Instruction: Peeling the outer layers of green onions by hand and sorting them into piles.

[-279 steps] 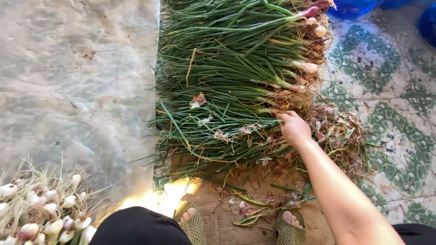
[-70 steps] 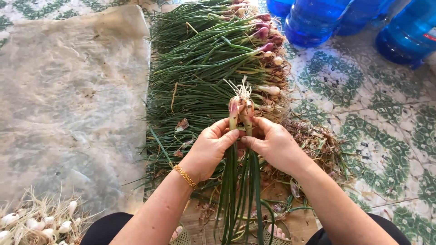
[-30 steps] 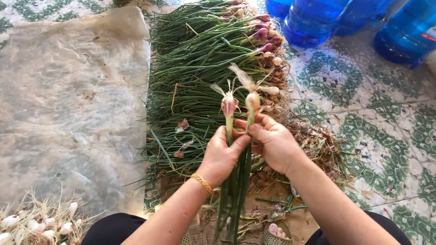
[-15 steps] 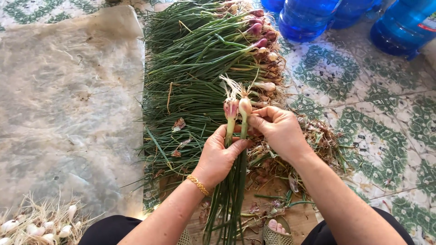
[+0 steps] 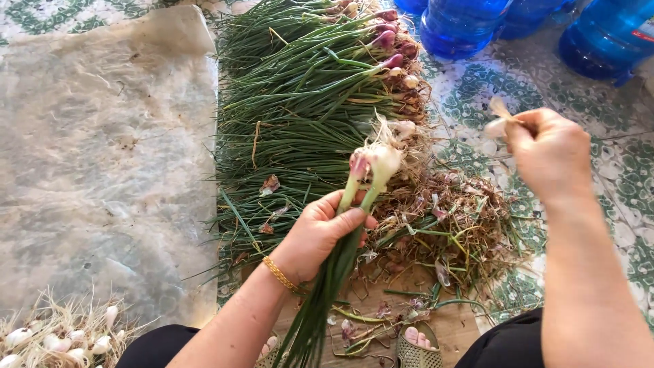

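Taking the big pile of green onions (image 5: 306,116) in the middle of the floor as the marker, far to its left and down in the near corner lies a heap of trimmed white bulbs (image 5: 54,337) with wispy roots, resting on a wide, wrinkled, translucent plastic sheet (image 5: 102,157) that runs right up to the pile's left edge. The pile itself is a thick bed of long, thin green stalks laid side by side, their pink and purple bulbs all turned to its right edge. Just in front of the pile, the left hand (image 5: 320,235), a gold bracelet (image 5: 279,274) on its wrist, has its fingers wrapped tight around a small bunch of green onions (image 5: 351,218); the bunch stands nearly upright, its long axis running from the pale, rooty bulbs at the top, above the fist, down to green leaves trailing toward the person's lap. Right of that bunch, along the pile's near right corner, sits a tangled litter of dry roots and peeled skins (image 5: 449,218), brown, stringy and papery. Further right and well apart from the bunch, the right hand (image 5: 548,153) is lifted with fingertips pinched together on a thin pale scrap of onion skin (image 5: 497,119); the held bulbs lie to its left and a little lower, so the left hand is plainly the nearer one. Beyond the pile's far right end stand blue plastic water jugs (image 5: 470,24) on green-patterned floor tiles (image 5: 613,136).
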